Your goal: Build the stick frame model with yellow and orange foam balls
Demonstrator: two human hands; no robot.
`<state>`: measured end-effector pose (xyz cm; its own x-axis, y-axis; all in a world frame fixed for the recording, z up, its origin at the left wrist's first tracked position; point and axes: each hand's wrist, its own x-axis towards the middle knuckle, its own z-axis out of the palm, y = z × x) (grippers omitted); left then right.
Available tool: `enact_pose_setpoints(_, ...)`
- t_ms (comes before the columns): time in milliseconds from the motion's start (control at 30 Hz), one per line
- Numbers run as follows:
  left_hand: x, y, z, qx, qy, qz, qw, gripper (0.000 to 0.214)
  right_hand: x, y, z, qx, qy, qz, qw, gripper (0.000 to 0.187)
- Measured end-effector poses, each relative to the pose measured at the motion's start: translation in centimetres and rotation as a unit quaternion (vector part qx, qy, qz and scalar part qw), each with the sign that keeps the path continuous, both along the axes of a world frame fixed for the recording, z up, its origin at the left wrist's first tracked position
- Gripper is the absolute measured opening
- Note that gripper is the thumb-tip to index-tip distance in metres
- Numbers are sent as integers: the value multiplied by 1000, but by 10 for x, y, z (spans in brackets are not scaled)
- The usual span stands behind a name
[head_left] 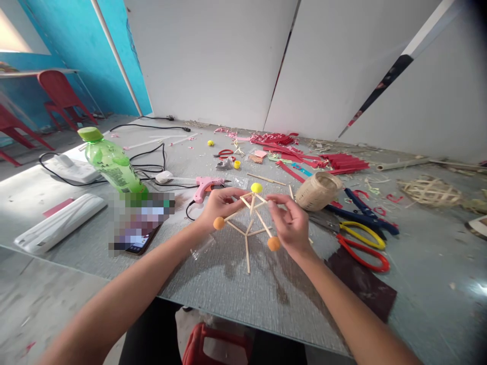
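Observation:
A small stick model [252, 205] is held up over the table between my two hands. It is built of thin pale wooden sticks. A yellow ball [256, 188] tops it, and two orange balls [273, 244] sit at the ends of lower sticks. My left hand [222, 205] pinches its left side, fingertips partly behind the sticks. On the right side, my right hand [292, 221] grips a stick between thumb and fingers. Below and behind the model, more sticks [247, 248] meet at one joint; whether they belong to it I cannot tell.
A pink glue gun [207, 187] lies behind my left hand. Further left are a green bottle [114, 165], a phone [142, 238] and a power strip [72, 170]. A jar [319, 190], scissors [363, 248] and blue-handled pliers [375, 215] lie right; red strips [346, 167] lie behind.

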<state>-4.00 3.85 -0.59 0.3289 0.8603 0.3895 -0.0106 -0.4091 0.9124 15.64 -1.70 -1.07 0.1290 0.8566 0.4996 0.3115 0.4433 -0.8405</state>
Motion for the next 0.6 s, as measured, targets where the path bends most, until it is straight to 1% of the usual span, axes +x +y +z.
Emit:
enact_pose_setpoints(67,-2,-1,5,44,9,20,999,26,3,-7,16,61,-52,1,997,17)
enact_pose_setpoints(133,-2,-3,7,80,13,27,996,22,4,-13,35,97,-109,39,988,17)
enact_pose_setpoints(233,-2,-5,7,113,9,33,993,19,2,-18,63,151,-190,95,965,16)
enact_pose_setpoints(300,-1,-6,6,127,6,34,991,19,-1,-18,77,177,-234,113,949,11)
enact_pose_setpoints(367,-1,-6,4,140,5,37,990,20,-3,-15,86,175,-265,116,941,8)
enact_pose_setpoints(467,0,-5,2,148,8,42,988,20,-4,-12,94,142,-287,110,941,5)
enact_pose_setpoints(600,0,-6,2,119,9,51,992,18,-1,-13,109,85,-310,119,939,8)
